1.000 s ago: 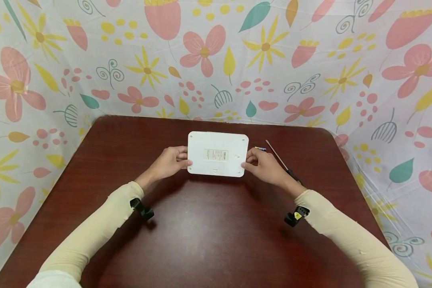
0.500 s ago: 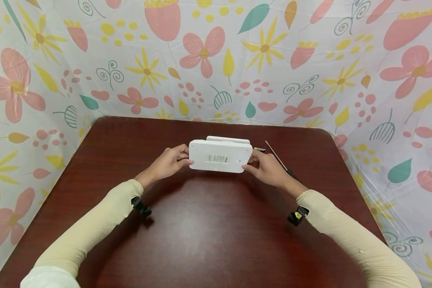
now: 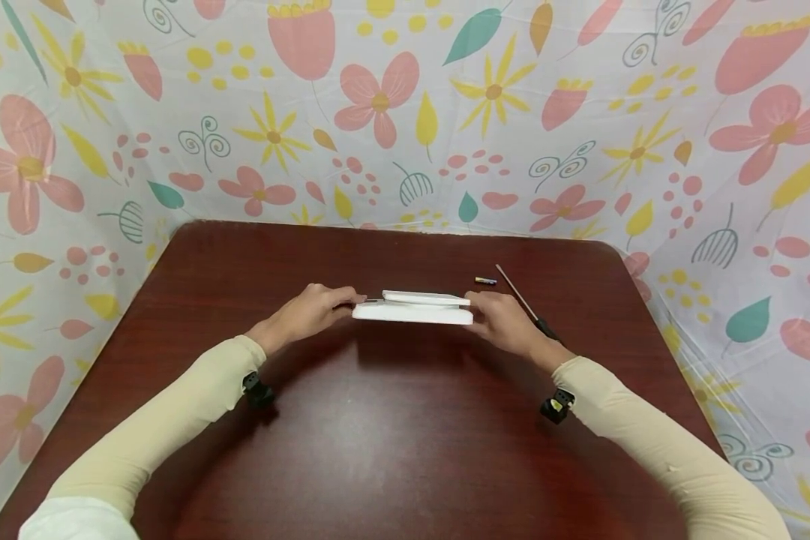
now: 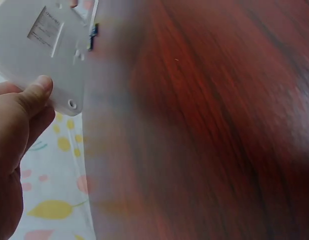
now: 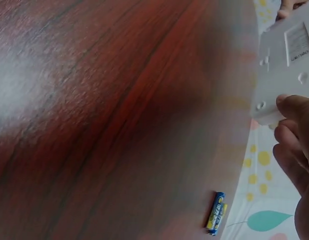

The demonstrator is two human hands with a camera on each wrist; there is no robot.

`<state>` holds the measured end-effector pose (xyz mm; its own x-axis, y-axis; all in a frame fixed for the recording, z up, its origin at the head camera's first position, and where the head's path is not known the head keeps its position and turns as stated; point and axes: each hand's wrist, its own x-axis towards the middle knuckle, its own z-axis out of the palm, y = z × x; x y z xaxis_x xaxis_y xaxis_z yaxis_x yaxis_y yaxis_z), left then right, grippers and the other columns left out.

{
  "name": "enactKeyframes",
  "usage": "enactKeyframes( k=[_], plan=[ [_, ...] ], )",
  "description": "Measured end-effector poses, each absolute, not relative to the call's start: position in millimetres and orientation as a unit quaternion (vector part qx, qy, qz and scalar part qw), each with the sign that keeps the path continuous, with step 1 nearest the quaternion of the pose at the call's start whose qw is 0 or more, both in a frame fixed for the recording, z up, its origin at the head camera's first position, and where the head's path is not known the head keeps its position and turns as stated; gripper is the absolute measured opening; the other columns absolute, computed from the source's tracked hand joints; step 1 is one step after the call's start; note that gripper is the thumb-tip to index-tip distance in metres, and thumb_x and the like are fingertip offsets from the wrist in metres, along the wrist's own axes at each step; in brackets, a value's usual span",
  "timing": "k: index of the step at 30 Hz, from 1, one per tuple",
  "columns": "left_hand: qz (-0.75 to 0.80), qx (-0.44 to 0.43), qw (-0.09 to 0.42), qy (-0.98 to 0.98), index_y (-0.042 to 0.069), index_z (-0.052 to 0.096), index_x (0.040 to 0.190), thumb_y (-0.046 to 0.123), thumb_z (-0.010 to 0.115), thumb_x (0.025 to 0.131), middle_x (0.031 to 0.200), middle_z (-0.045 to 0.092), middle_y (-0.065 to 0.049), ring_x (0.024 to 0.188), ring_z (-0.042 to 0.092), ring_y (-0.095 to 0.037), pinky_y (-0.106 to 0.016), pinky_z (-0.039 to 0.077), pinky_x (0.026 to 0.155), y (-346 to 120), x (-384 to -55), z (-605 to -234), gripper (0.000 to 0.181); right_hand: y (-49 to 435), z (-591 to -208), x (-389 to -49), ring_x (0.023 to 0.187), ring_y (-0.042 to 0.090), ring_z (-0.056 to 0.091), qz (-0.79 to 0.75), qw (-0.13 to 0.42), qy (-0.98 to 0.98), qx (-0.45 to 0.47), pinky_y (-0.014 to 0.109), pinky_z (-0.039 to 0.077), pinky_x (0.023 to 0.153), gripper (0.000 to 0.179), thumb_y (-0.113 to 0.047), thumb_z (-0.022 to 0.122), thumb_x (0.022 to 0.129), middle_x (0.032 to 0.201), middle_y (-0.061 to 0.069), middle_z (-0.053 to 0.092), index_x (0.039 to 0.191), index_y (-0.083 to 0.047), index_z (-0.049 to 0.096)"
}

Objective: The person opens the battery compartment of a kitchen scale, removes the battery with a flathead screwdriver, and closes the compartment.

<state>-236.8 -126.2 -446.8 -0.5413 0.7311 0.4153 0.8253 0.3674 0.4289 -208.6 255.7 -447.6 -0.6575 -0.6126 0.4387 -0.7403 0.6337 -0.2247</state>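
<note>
A white, flat device that looks like a desk calculator is held above the table, nearly edge-on to the head camera. A raised panel stands at its far side. My left hand grips the left end, and my right hand grips the right end. In the left wrist view, the left thumb presses the calculator's back, which bears a printed label. The right thumb presses that same back near a corner in the right wrist view. The calculator's front is hidden.
Behind the right hand lies a blue-and-yellow battery; whether there is more than one I cannot tell. A screwdriver with a dark handle lies beside it. The dark red wooden table meets a flower-printed curtain at the back.
The calculator has tipped from showing its back to nearly edge-on, with the raised panel coming into view. Both hands have turned with it and kept their grip. Battery and screwdriver stay put.
</note>
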Motion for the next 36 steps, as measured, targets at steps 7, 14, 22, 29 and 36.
enactKeyframes(
  k=[7,14,22,29,36],
  plan=[
    [-0.228,-0.547,0.132,-0.794,0.006,0.072,0.109,-0.002,0.080,0.085,0.106,0.077,-0.006,0.088,0.075,-0.017,-0.029,0.063,0.074,-129,-234,-452,0.026,257,-459,-211,0.078,0.020,0.069,0.172,0.214,-0.859,0.431,0.037,0.058,0.063,0.032,0.000,0.090,0.072,0.088,0.005,0.074,0.099,-0.007,0.073],
    [-0.123,-0.575,0.148,-0.796,0.011,0.064,0.097,0.000,0.072,0.093,0.092,0.073,-0.001,0.065,0.064,-0.010,-0.024,0.056,0.055,-129,-233,-456,0.014,253,-470,-211,0.089,0.022,0.074,0.150,0.227,-0.845,0.460,0.040,0.062,0.069,0.032,0.002,0.088,0.073,0.099,0.007,0.078,0.100,-0.010,0.077],
    [-0.037,-0.588,0.168,-0.790,0.008,0.066,0.101,-0.007,0.072,0.090,0.095,0.075,-0.003,0.063,0.066,-0.015,-0.026,0.056,0.053,-127,-237,-459,0.020,254,-481,-215,0.094,0.022,0.075,0.134,0.231,-0.839,0.474,0.040,0.063,0.072,0.025,0.000,0.086,0.077,0.106,0.008,0.078,0.096,-0.011,0.076],
    [-0.032,-0.587,0.163,-0.793,0.006,0.070,0.107,-0.008,0.071,0.090,0.108,0.076,-0.008,0.076,0.073,-0.020,-0.030,0.061,0.062,-126,-238,-463,0.022,254,-485,-216,0.095,0.022,0.075,0.116,0.224,-0.846,0.470,0.039,0.063,0.072,0.018,-0.001,0.084,0.080,0.106,0.009,0.078,0.094,-0.010,0.075],
    [-0.023,-0.581,0.170,-0.796,0.009,0.066,0.096,-0.005,0.071,0.091,0.098,0.076,-0.003,0.066,0.068,-0.016,-0.027,0.057,0.054,-123,-239,-465,0.016,253,-485,-216,0.098,0.023,0.075,0.117,0.214,-0.847,0.473,0.041,0.063,0.076,0.024,-0.005,0.086,0.080,0.110,0.010,0.077,0.103,-0.009,0.077]
  ],
)
